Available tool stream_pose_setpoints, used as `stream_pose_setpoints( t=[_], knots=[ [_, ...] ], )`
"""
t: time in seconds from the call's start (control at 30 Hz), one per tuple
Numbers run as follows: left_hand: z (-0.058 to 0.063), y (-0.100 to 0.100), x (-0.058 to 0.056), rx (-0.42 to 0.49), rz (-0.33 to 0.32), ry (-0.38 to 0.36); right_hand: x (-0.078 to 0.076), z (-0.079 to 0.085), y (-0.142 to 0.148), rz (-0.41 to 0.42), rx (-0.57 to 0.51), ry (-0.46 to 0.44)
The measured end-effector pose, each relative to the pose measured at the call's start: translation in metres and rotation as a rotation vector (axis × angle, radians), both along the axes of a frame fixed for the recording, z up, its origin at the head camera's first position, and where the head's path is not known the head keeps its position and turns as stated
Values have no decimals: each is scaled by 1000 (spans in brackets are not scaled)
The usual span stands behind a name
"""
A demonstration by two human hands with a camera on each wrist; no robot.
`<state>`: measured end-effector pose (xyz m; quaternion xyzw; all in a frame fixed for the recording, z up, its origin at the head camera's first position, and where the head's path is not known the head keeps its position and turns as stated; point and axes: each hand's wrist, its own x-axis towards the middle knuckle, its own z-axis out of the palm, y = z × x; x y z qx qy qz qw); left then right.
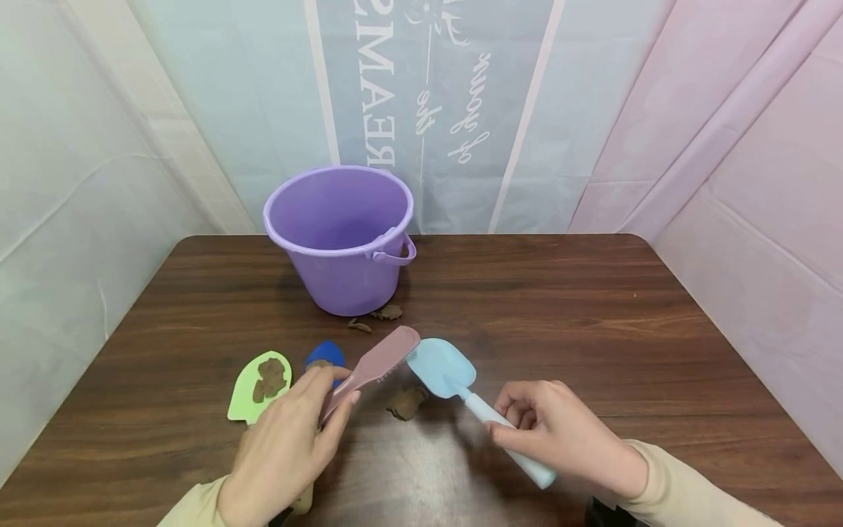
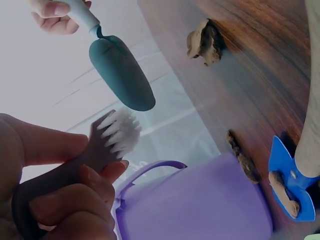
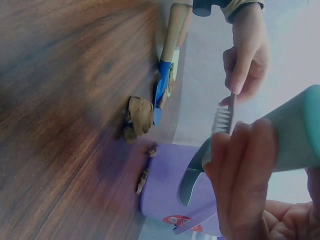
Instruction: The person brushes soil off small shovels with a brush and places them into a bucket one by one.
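The left hand (image 1: 290, 432) gripped a pink brush (image 1: 388, 355), its bristles (image 2: 122, 132) close to a light-blue shovel (image 1: 443, 369); the right hand (image 1: 560, 432) held that shovel by its handle (image 1: 536, 472). Both tools hung above the surface (image 1: 593, 315), the purple bucket (image 1: 352, 282) beyond them, a brown lump (image 1: 407, 405) below.

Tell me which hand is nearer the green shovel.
Left. The left hand partly hides the green shovel in the head view; the right hand is much farther to its right, holding a light blue shovel.
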<state>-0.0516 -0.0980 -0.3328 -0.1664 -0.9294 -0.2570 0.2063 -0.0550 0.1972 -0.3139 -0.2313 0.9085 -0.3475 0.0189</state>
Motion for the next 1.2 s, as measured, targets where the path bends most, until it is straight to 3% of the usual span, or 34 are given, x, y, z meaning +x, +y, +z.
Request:
stream_pose_setpoints(
  t=[0.27, 0.37, 0.57, 0.73, 0.87, 0.97, 1.03, 1.1, 1.2],
  knots=[
    [1, 9, 4, 35, -131, -4, 1, 0, -1, 4, 4, 35],
    [3, 11, 6, 41, -149, -12, 0, 1, -1, 2, 8, 41],
    [2, 8, 4, 80, -72, -53, 1, 2, -1, -1, 14, 58],
    [-3, 5, -4, 1, 12, -27, 4, 1, -3, 24, 3, 75],
    [-6, 4, -9, -22, 59, -58, 6, 3, -4, 31, -2, 92],
    [-7, 3, -10, 22, 12, -161, 7, 5, -4, 26, -6, 102],
    [-7, 3, -11, 72, -58, -270, 7, 7, -4, 22, -6, 116],
    [-7, 4, -12, 160, -178, -433, 8, 8, -4, 23, -10, 130],
    [-7, 5, -13, 364, -405, -731, 8, 9, -4, 31, -16, 156]
  ],
)
